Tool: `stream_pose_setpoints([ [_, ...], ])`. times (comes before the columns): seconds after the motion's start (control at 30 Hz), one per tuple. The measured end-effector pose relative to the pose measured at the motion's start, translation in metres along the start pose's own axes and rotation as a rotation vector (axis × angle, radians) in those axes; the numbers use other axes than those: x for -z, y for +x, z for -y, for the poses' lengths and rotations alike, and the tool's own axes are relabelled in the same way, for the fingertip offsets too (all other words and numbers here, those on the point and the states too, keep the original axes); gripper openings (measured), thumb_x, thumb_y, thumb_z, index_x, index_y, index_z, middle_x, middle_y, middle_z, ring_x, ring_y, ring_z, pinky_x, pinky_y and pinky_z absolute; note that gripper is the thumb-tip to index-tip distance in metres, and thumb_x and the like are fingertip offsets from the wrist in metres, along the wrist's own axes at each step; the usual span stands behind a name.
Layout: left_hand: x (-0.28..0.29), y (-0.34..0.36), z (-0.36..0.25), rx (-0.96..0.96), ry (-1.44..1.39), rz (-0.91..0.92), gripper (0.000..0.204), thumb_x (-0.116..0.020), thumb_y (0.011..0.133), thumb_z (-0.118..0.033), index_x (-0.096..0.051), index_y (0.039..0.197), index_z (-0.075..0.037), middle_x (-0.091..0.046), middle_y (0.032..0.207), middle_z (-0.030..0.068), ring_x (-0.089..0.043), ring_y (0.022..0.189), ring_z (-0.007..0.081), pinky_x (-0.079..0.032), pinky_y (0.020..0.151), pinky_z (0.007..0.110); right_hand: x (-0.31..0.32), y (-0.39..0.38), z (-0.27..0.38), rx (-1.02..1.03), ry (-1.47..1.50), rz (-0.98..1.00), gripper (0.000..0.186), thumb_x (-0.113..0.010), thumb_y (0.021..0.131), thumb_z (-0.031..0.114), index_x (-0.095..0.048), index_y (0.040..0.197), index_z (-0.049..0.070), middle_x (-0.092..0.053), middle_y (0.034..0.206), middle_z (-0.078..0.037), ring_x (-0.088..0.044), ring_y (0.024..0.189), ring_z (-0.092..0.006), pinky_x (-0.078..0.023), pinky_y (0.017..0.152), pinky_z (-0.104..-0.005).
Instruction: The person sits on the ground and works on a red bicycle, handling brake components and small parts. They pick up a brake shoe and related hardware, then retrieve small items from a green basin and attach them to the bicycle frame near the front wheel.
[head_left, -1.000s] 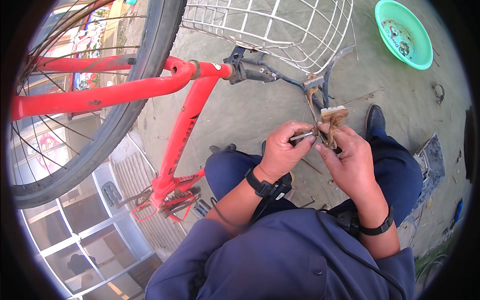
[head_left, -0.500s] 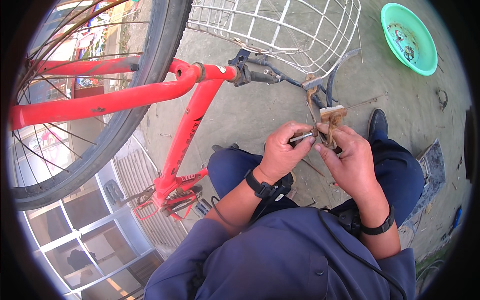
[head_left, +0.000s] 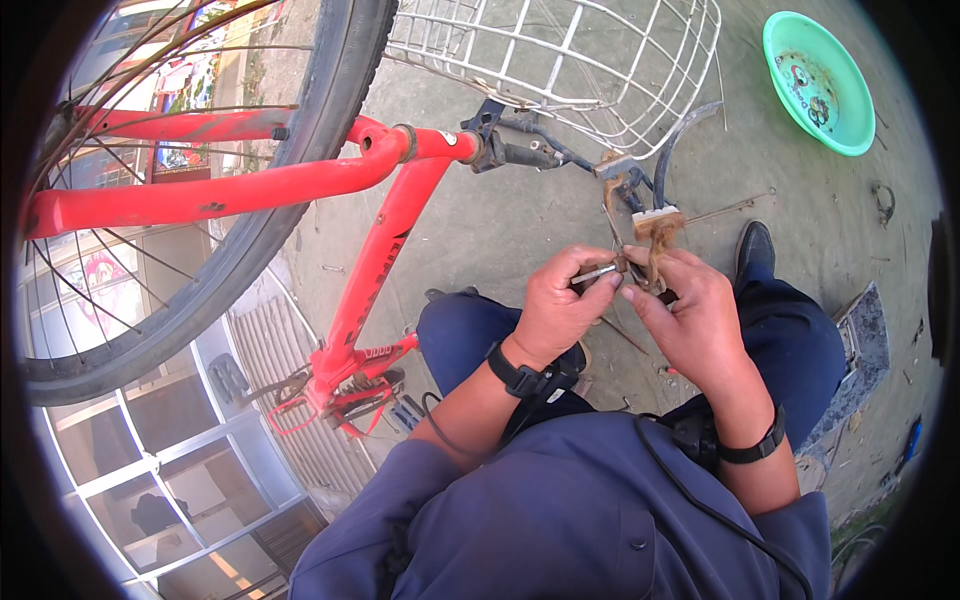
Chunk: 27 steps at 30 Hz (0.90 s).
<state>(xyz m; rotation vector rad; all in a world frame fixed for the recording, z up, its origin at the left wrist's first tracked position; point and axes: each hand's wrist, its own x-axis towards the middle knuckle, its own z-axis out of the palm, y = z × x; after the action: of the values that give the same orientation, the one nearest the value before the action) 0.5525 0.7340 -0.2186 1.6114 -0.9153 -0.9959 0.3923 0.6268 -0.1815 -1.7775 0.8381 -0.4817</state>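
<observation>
My right hand (head_left: 688, 308) is closed round a rusty bicycle brake caliper (head_left: 655, 245). Its two arms point away from me, each tipped with a pale brake block. Close beside it, my left hand (head_left: 568, 305) pinches a short silvery metal rod, perhaps a bolt (head_left: 594, 273), between thumb and forefinger. The rod's end meets the caliper's near part, where the fingertips of both hands come together and hide the joint. To the left stands a red bicycle frame (head_left: 385, 245), upside down.
The bicycle's wheel (head_left: 345, 110) fills the upper left. Ahead is a white wire basket (head_left: 570, 50). A green basin (head_left: 850, 95) sits at the far right. Beside my right knee is a grey metal tray (head_left: 865, 345). Small bits and rods lie on the concrete floor (head_left: 560, 215).
The caliper has turned slightly in my right hand, its brake blocks shifting a little to the left. Both hands stay close together, still gripping.
</observation>
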Motion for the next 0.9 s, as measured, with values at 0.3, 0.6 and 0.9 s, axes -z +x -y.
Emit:
stream_pose_setpoints([
  [0.3,0.005,-0.007,-0.006,-0.009,0.07,-0.053,0.023,-0.068,0.091,0.002,-0.064,0.114,0.0,-0.069,0.104,0.0052,-0.065,0.091,0.0091,-0.053,0.079,0.025,-0.006,-0.001,-0.004,0.029,0.006,-0.002,0.031,-0.075,0.082,0.018,-0.069,0.105,0.0,-0.065,0.089,-0.017,-0.064,0.079,-0.0392,-0.052,0.068,-0.0449],
  [0.6,0.002,-0.013,-0.015,0.0,0.097,-0.12,0.023,-0.071,0.09,0.0,-0.065,0.113,-0.002,-0.069,0.102,0.0043,-0.063,0.089,0.0073,-0.052,0.074,0.023,-0.004,-0.003,0.001,-0.001,-0.036,0.052,0.036,-0.076,0.085,0.01,-0.069,0.119,0.002,-0.068,0.094,-0.014,-0.063,0.066,-0.0196,-0.05,0.056,-0.0301],
  [0.9,0.004,-0.011,-0.02,-0.06,0.191,-0.106,0.022,-0.074,0.091,-0.008,-0.066,0.11,-0.001,-0.067,0.1,0.0055,-0.063,0.086,0.0076,-0.053,0.071,0.023,-0.002,-0.002,0.006,-0.053,-0.011,0.072,0.036,-0.076,0.085,0.01,-0.069,0.12,0.002,-0.068,0.094,-0.013,-0.063,0.068,-0.0178,-0.051,0.059,-0.0297],
])
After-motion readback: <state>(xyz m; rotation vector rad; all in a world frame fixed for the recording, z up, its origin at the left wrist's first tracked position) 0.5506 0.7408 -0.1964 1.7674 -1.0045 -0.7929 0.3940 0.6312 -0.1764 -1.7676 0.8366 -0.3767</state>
